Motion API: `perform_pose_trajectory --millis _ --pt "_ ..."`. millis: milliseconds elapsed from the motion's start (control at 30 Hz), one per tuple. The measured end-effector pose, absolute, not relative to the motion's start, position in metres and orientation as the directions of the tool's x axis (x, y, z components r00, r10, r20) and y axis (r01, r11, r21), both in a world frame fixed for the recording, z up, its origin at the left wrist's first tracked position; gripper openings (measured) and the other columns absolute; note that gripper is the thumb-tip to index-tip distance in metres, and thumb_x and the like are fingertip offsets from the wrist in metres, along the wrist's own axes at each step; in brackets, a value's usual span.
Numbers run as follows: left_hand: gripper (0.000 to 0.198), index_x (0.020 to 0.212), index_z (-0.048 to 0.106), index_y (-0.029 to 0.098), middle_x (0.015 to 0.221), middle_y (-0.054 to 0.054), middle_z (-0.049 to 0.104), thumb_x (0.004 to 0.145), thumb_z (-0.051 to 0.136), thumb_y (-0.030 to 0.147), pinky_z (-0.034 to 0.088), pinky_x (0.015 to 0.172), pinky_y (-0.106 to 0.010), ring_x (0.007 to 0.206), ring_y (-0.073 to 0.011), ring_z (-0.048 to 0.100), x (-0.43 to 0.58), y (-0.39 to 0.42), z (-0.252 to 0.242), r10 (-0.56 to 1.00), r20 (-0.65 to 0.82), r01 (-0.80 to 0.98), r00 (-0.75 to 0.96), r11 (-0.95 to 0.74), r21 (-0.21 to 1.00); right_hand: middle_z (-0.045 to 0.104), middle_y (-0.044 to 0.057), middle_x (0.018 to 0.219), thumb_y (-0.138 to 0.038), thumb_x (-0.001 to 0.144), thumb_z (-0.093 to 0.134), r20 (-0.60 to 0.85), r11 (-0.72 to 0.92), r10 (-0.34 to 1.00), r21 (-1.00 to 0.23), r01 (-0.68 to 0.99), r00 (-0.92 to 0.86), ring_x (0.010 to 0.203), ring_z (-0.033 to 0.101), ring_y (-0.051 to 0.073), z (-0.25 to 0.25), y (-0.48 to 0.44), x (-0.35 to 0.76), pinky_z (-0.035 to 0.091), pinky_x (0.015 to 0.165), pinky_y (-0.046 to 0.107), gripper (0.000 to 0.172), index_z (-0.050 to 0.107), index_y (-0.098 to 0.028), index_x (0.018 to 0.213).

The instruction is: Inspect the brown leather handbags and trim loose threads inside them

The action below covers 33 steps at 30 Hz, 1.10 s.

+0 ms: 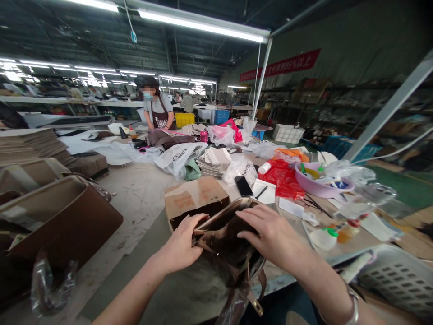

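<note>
A brown handbag (pixel 230 237) lies tilted at the table's near edge, its mouth spread wide and its dark inside facing me. My left hand (pixel 184 241) grips the left corner of the bag's rim between thumb and fingers. Over the right side of the rim lies my right hand (pixel 270 228), fingers bent onto the edge and the lining. A strap with a gold metal clasp (pixel 256 306) hangs from the bag's near side. Directly behind the bag is an open cardboard box (pixel 196 194), partly hidden by it.
At left stand brown bags (pixel 67 221) and stacked brown panels (pixel 30 146). A black phone (pixel 243 186), notepad (pixel 269 195), red plastic bag (pixel 286 178), lilac basin (pixel 321 187) and glue bottles (pixel 324 238) lie to the right. A masked person (pixel 158 108) stands across the table.
</note>
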<state>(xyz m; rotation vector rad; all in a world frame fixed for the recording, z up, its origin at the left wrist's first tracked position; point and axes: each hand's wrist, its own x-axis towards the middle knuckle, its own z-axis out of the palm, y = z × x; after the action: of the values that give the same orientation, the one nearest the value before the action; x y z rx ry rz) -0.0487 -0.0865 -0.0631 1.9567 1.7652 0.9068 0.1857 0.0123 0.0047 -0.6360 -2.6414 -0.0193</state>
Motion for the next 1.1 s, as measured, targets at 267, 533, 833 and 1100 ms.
perform_pose_trajectory --millis 267,533,833,1100 --pt "0.068 0.137 0.032 0.020 0.137 -0.011 0.045 0.077 0.060 0.035 0.032 0.107 -0.046 0.125 -0.0270 0.043 -0.053 -0.089 -0.061 0.969 0.239 0.725 0.063 -0.209 0.656 0.061 0.007 0.106 -0.031 0.083 0.057 0.352 0.808 0.558 -0.025 0.588 -0.752 0.089 0.058 0.018 0.009 0.017 0.177 0.048 0.074 0.029 0.023 0.061 -0.022 0.104" --pt "0.027 0.103 0.067 0.023 0.096 0.001 0.072 0.082 0.055 0.036 0.052 0.081 -0.025 0.086 -0.0176 0.067 -0.032 -0.078 -0.061 0.957 0.244 0.679 -0.158 -0.074 0.731 0.066 0.003 0.086 -0.038 0.088 0.049 0.151 0.792 0.607 -0.025 0.611 -0.780 0.081 0.061 0.016 0.009 0.030 0.179 0.042 0.066 0.025 0.023 0.066 -0.022 0.091" --pt "0.028 0.095 0.071 0.021 0.088 0.000 0.074 0.079 0.057 0.039 0.055 0.075 -0.027 0.077 -0.0199 0.069 -0.029 -0.075 -0.069 0.916 0.295 0.722 -0.273 -0.008 0.692 0.068 0.003 0.083 -0.036 0.089 0.046 0.178 0.704 0.704 -0.048 0.709 -0.687 0.075 0.060 0.015 0.004 0.047 0.176 0.039 0.060 0.023 0.028 0.069 -0.021 0.080" --pt "0.028 0.090 0.073 0.019 0.084 -0.001 0.074 0.078 0.059 0.040 0.056 0.070 -0.026 0.073 -0.0196 0.069 -0.024 -0.076 -0.072 0.893 0.332 0.721 -0.305 -0.012 0.693 0.069 0.004 0.082 -0.038 0.089 0.046 0.183 0.688 0.719 -0.050 0.724 -0.670 0.079 0.062 0.019 0.001 0.056 0.166 0.040 0.060 0.024 0.031 0.069 -0.020 0.077"
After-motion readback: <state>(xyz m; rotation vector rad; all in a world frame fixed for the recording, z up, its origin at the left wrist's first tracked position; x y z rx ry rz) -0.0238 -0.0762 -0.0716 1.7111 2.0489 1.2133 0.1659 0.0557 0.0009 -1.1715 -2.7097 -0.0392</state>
